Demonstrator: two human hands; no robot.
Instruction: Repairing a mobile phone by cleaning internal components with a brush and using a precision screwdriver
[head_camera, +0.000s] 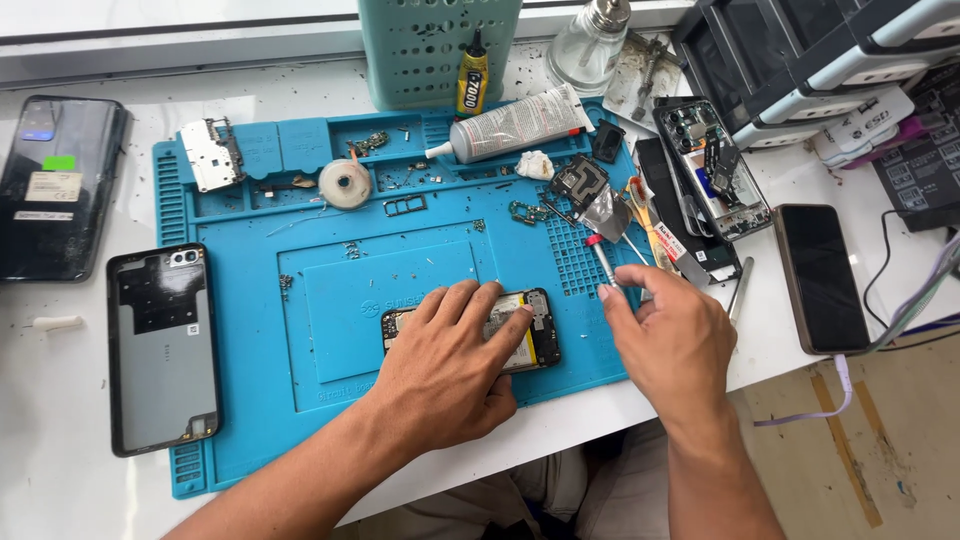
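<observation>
The phone (525, 335) lay opened on the blue mat (250, 400), back cover (162, 348) already off; left hand (445, 365) pressed flat on it, right hand (665, 335) pinched a screwdriver (603, 258). Reassembly remained.

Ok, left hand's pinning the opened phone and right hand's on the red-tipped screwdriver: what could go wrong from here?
1. The left hand rests directly on the opened black phone with its exposed battery; heavy pressure might damage it.
2. The right hand picks up the thin red-tipped screwdriver among loose parts on the blue silicone mat; small pieces could get knocked astray.
</observation>
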